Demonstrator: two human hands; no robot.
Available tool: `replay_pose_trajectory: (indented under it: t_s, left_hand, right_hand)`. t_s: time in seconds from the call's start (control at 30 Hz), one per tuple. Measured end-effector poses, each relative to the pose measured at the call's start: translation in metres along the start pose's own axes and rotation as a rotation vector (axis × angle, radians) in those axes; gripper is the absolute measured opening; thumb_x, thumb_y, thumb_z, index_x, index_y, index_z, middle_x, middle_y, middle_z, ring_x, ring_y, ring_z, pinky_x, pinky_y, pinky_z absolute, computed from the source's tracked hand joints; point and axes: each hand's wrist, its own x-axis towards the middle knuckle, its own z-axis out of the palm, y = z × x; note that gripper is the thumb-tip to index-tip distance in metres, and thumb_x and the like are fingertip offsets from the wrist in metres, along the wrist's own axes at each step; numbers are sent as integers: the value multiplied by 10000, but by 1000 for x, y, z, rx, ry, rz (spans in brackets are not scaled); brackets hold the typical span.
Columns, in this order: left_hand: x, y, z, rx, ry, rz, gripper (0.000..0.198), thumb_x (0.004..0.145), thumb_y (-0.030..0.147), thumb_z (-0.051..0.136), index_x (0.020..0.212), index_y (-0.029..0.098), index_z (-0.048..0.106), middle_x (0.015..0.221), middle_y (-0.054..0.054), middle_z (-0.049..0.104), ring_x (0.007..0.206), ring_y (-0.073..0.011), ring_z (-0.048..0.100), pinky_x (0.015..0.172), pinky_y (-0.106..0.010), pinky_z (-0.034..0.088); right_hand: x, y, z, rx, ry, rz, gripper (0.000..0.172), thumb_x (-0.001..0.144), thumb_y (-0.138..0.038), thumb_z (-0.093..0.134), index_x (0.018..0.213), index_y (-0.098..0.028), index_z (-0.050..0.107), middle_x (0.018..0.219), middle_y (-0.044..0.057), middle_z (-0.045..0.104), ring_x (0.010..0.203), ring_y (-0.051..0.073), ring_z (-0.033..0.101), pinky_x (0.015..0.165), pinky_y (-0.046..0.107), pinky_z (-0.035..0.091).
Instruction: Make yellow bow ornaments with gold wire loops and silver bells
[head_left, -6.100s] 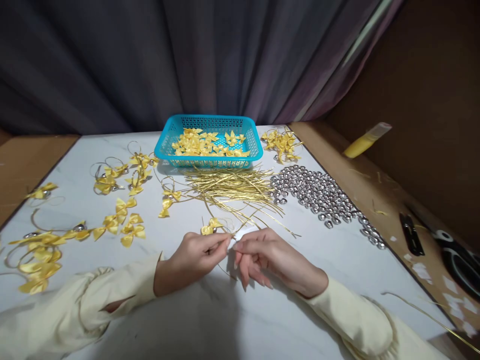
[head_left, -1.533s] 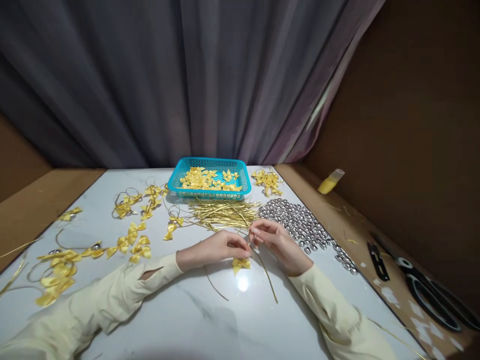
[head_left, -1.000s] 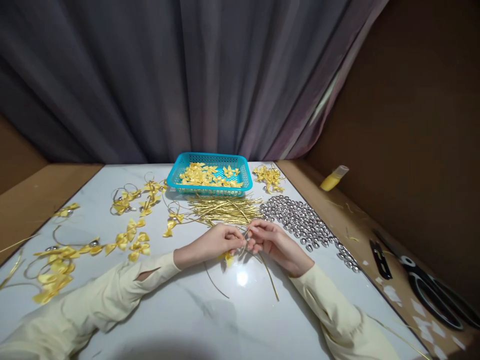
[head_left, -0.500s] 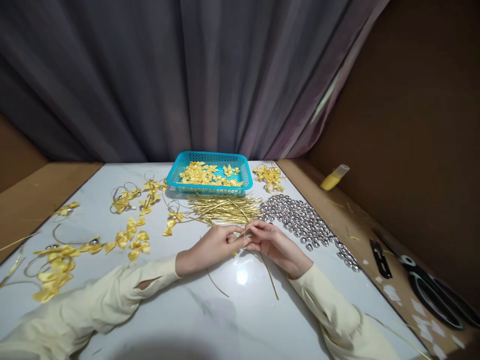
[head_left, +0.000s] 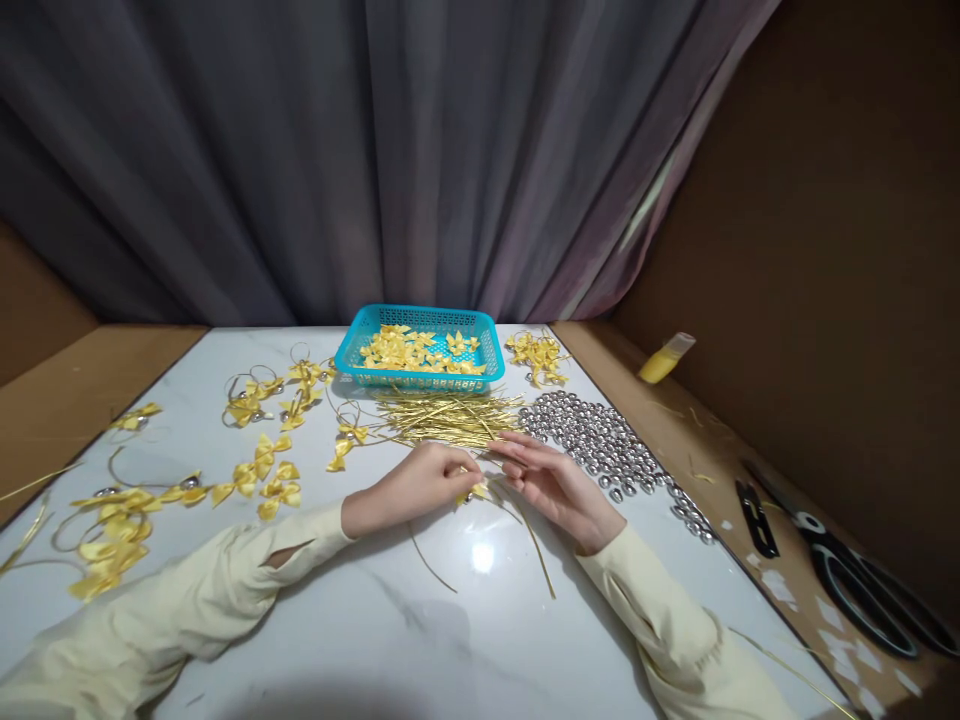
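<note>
Pale tabletop bears a blue basket; on its near side, the left hand pinches a yellow bow, probably to steady it, the right hand alongside, fingers parted. Gold cords lie before the basket, silver beads at its near right, seemingly for reach.

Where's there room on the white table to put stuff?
Near edge, between the left sleeve and right sleeve; a smaller patch between right sleeve and silver pieces. Crowded: yellow bows on the left, gold strands and blue basket further back.

Glare spots the tabletop; the dim wall seems soft.
</note>
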Motion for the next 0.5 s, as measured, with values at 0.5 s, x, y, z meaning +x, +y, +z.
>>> replay_pose_trajectory:
  t_s: [0.5]
  left_hand:
    - [-9, 31, -63, -393, -17, -9, 290, 840, 309, 526, 1088, 165, 568, 592, 38, 500, 474, -59, 366, 443, -184, 248]
  right_hand:
    - [-2, 0, 5, -249, -26, -50, 254, 596, -68, 677, 826, -166, 628, 841, 13, 634, 546, 53, 441, 504, 205, 324]
